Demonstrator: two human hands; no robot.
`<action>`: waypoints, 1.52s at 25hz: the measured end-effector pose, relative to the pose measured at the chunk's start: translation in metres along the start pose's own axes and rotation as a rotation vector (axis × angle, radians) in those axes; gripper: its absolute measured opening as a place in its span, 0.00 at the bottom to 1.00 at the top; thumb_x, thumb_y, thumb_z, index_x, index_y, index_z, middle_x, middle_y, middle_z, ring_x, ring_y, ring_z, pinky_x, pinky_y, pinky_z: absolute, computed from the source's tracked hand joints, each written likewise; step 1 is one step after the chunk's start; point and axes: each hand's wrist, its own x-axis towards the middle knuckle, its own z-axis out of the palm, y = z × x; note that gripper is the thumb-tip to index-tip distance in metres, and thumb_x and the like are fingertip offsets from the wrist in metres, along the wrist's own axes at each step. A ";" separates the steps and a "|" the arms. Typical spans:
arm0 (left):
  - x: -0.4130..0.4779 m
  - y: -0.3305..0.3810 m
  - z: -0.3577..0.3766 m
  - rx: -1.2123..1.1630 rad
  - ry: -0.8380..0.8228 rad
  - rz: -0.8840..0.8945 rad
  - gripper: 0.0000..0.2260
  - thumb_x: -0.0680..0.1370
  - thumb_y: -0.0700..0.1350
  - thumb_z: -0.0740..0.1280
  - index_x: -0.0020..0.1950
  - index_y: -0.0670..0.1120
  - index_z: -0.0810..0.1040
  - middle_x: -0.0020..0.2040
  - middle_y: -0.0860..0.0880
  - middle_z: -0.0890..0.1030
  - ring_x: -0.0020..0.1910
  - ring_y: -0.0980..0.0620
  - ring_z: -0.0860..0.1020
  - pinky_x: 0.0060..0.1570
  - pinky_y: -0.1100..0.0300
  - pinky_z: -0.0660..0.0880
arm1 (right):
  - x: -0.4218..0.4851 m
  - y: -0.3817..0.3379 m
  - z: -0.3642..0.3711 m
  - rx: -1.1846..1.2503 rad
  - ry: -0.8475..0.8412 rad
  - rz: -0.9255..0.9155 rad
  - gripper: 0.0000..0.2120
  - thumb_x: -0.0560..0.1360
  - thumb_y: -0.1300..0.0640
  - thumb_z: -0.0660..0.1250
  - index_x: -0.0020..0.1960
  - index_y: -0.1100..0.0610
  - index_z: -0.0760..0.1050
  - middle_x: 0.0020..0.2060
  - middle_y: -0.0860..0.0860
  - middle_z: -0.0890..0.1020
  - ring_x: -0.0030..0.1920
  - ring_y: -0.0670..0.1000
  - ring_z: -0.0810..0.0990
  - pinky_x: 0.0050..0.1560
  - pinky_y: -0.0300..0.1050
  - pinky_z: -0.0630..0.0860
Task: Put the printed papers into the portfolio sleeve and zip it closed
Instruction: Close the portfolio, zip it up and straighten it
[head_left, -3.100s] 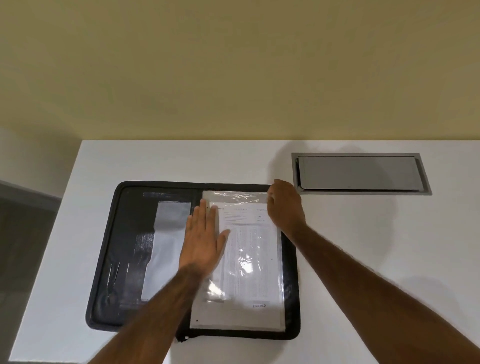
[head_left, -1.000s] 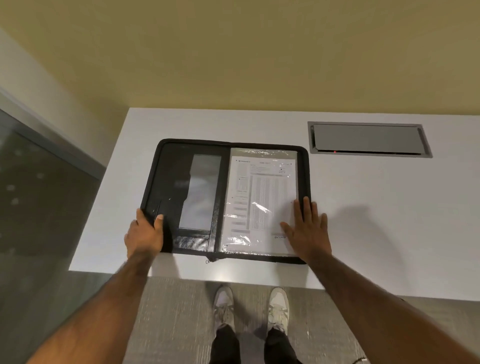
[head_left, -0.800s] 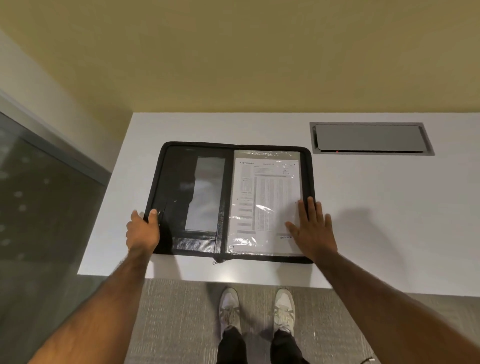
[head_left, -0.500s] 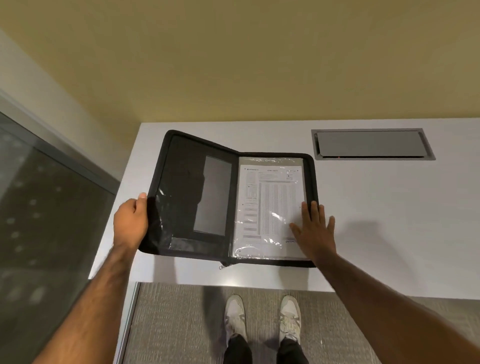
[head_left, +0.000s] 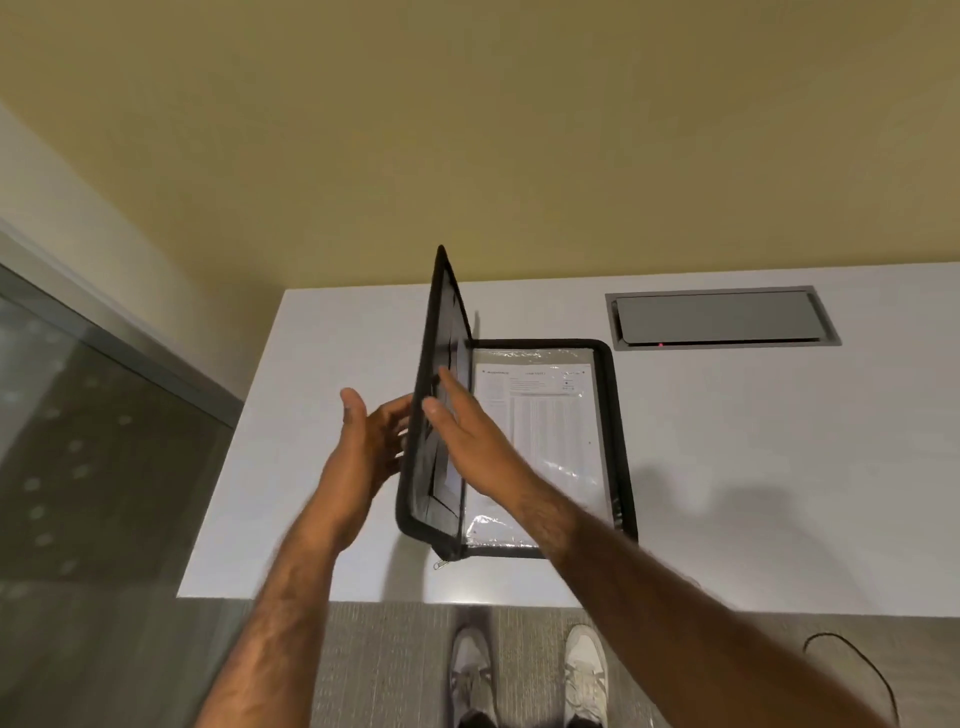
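The black zip portfolio (head_left: 618, 415) lies on the white table (head_left: 753, 467). Its left cover (head_left: 441, 322) stands almost upright over the spine. The printed papers (head_left: 550, 431) sit inside the clear sleeve on the flat right half. My left hand (head_left: 363, 447) is behind the raised cover; its fingers touch the outer face and its thumb is off it. My right hand (head_left: 478, 447) lies flat against the cover's inner face, fingers spread. The zipper pull (head_left: 439, 564) hangs at the near end of the spine, and the zip is undone.
A grey metal cable hatch (head_left: 717, 317) is set into the table at the back right. The table's near edge is just beyond my shoes (head_left: 472, 670). A glass partition (head_left: 78, 467) stands to the left. A thin black cable (head_left: 857, 665) lies on the carpet.
The left cover has swung up from flat on the table to nearly upright. My right hand left the papers and moved onto the cover's inner face; my left hand shifted behind the cover.
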 end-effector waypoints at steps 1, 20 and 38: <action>0.003 -0.003 0.013 -0.013 -0.030 0.028 0.38 0.76 0.74 0.40 0.76 0.56 0.70 0.72 0.55 0.76 0.73 0.55 0.72 0.76 0.46 0.64 | -0.003 -0.010 -0.003 0.083 0.004 0.008 0.33 0.78 0.31 0.54 0.79 0.37 0.49 0.81 0.43 0.54 0.77 0.44 0.56 0.70 0.43 0.56; 0.050 -0.167 0.142 1.173 -0.079 0.090 0.35 0.82 0.66 0.47 0.82 0.53 0.38 0.82 0.50 0.35 0.82 0.46 0.37 0.79 0.46 0.40 | -0.031 0.135 -0.159 -0.057 0.392 0.285 0.22 0.81 0.53 0.65 0.74 0.51 0.66 0.69 0.51 0.76 0.66 0.56 0.77 0.64 0.53 0.78; 0.016 -0.187 0.009 1.083 -0.110 0.141 0.24 0.79 0.35 0.61 0.75 0.47 0.71 0.79 0.47 0.66 0.77 0.47 0.65 0.77 0.54 0.60 | -0.067 0.198 -0.096 -1.024 0.406 0.273 0.27 0.82 0.47 0.58 0.78 0.54 0.58 0.80 0.59 0.55 0.80 0.62 0.53 0.77 0.64 0.52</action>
